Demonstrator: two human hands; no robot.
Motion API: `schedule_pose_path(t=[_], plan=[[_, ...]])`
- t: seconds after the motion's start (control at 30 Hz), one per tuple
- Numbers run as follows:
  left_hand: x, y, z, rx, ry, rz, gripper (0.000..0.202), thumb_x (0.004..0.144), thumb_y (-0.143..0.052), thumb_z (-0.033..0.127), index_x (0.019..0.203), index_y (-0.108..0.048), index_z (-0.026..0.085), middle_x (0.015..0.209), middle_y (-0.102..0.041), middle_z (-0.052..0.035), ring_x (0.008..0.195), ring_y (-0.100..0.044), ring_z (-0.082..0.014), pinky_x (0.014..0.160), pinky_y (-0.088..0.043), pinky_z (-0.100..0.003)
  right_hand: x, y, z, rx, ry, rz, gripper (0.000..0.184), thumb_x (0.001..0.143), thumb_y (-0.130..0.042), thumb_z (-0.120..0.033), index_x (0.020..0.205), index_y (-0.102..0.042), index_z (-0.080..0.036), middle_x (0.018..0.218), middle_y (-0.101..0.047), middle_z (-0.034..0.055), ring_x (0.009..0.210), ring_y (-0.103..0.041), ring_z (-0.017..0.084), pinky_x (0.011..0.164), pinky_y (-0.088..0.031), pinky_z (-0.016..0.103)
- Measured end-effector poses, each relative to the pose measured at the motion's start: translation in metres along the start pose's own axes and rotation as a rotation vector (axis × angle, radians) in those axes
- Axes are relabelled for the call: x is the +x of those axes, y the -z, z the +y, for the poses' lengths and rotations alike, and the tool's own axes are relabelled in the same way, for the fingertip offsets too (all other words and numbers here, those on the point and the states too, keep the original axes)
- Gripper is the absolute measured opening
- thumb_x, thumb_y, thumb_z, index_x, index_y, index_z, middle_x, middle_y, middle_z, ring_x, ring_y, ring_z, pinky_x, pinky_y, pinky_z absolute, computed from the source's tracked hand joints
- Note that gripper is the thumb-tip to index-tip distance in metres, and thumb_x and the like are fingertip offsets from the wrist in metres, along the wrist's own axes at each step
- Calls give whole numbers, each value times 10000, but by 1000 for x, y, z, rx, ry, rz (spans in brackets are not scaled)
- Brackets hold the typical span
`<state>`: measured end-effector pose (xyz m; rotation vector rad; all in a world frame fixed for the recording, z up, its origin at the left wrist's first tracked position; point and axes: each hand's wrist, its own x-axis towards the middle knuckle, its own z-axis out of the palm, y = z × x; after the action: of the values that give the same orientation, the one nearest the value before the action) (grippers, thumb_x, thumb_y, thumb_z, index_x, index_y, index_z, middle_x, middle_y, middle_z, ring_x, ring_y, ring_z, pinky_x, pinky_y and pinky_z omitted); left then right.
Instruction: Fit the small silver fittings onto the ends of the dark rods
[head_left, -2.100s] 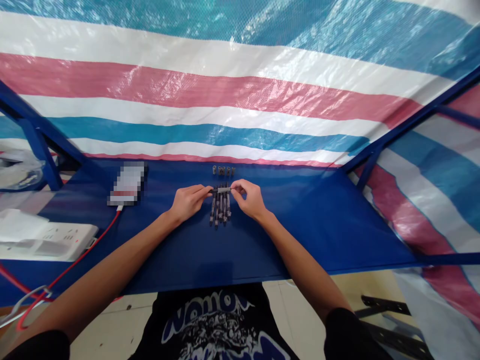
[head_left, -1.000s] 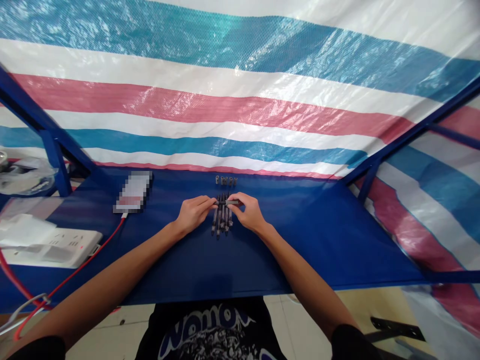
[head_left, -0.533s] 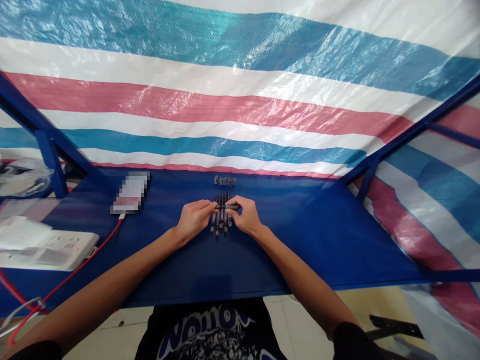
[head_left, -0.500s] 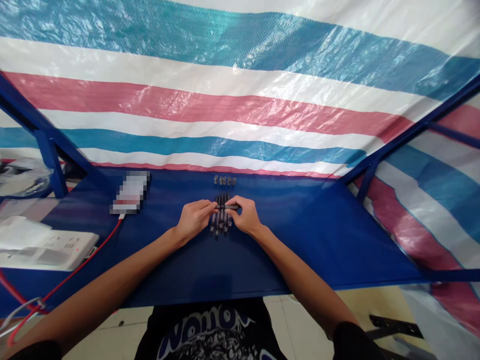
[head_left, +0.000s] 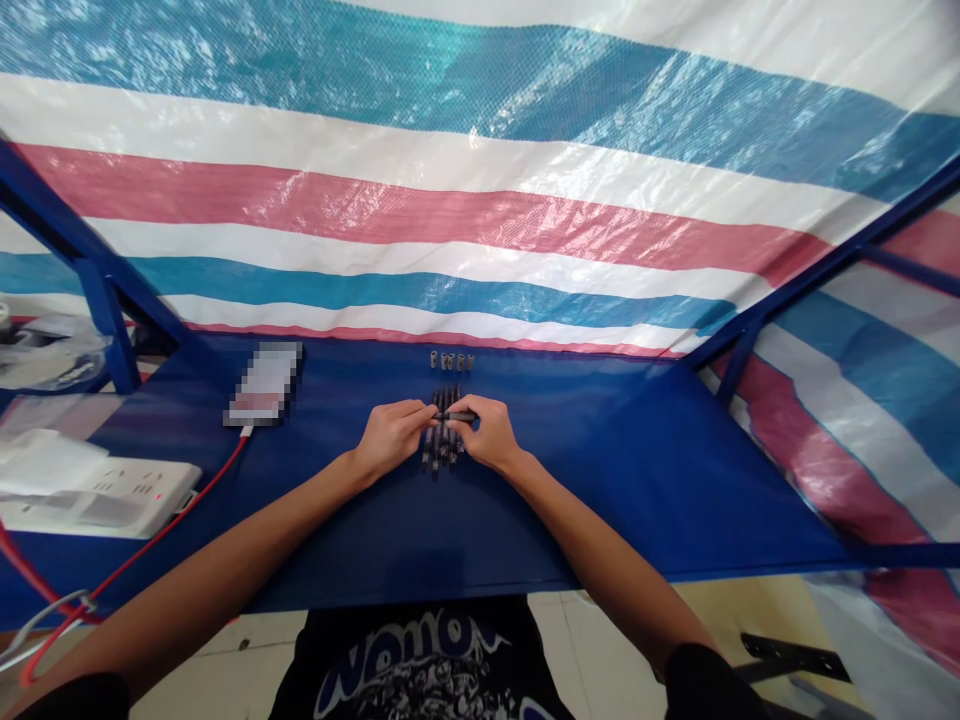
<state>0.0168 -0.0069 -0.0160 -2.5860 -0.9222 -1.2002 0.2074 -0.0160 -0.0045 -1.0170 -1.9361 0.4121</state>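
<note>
- Both hands are on it: the left hand (head_left: 391,436) pinches one end of a slim dark pen-like rod (head_left: 457,415), the right hand (head_left: 487,434) grips the other end; neither lets go;
- The rod is held crosswise, just above a tight row of dark rods (head_left: 442,455) lying on the blue tarpaulin table (head_left: 637,480);
- Beyond them, a short line of small metal fittings (head_left: 450,361);
- Off to the left, a white power strip (head_left: 112,500) with a red cable (head_left: 172,510);
- Lettering on the black T-shirt (head_left: 420,660) looks like "Nomo", partly cut off; no writing readable on the rods;
</note>
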Motion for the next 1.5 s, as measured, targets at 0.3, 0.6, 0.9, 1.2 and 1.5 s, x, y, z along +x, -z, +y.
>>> schedule_pose_path(t=[0.3,0.6,0.9,1.2,1.5], plan=[[2,3,-12,76,18,-43,236,936,-491,309,998,-670,168,841,-697,-51,713,-632,-124,656,-480,-213,5,6,9,-47,53,-25,107,850,-591,-260,901,-650,-187,834,-692,58,716,-628,166,708,-498,285],[0,6,-19,50,57,-41,241,946,-481,312,999,-662,162,832,-693,-41,729,-629,-124,643,-454,-207,6,10,11,-41,63,-6,114,866,-587,-253,916,-650,-173,844,-692,61,716,-624,160,703,-494,275],[-5,1,-21,-79,136,-130,329,960,-430,372,997,-677,158,788,-677,-43,679,-613,-125,623,-441,-214,4,14,11,-51,52,-67,133,877,-570,-282,915,-643,-179,858,-681,57,693,-594,151,708,-482,281],[-5,0,-23,-97,156,-127,363,966,-401,382,962,-690,162,767,-673,-43,664,-609,-124,598,-429,-215,5,12,12,-23,20,-94,118,868,-571,-285,899,-630,-187,856,-666,51,723,-595,158,715,-489,287],[-6,-1,-25,-129,150,-183,389,964,-389,383,932,-697,148,717,-656,-40,611,-587,-125,570,-412,-227,2,10,12,-13,34,-110,75,855,-572,-234,878,-625,-186,851,-657,53,737,-590,164,728,-484,291]])
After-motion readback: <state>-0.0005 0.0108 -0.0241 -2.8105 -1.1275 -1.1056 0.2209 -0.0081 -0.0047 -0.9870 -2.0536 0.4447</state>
